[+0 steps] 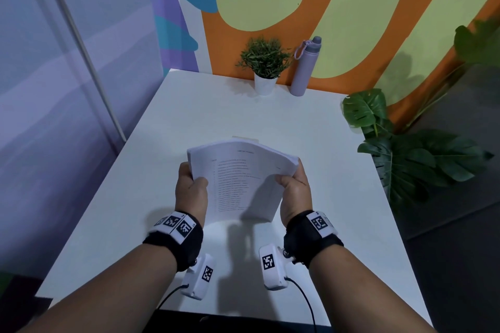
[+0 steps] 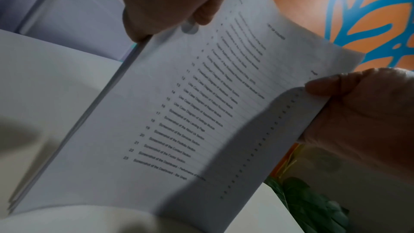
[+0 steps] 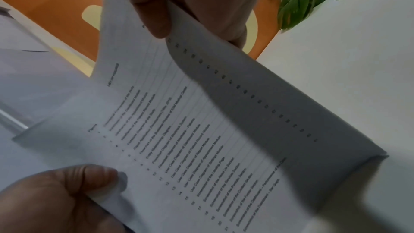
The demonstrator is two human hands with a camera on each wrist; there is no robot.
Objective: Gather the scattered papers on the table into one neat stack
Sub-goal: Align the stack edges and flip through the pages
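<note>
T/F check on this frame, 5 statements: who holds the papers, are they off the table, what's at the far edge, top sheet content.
1. Both hands grip the paper stack. True: left hand on its left edge, right hand on its right edge.
2. The stack lies flat on the table. False: it is held up, bowed between the hands, its shadow falling on the table below.
3. The top sheet is blank. False: it carries a numbered printed list.
4. A potted plant and a lilac bottle stand at the table's far edge. True.
5. The bottle lies on its side. False: it stands upright, right of the plant.
</note>
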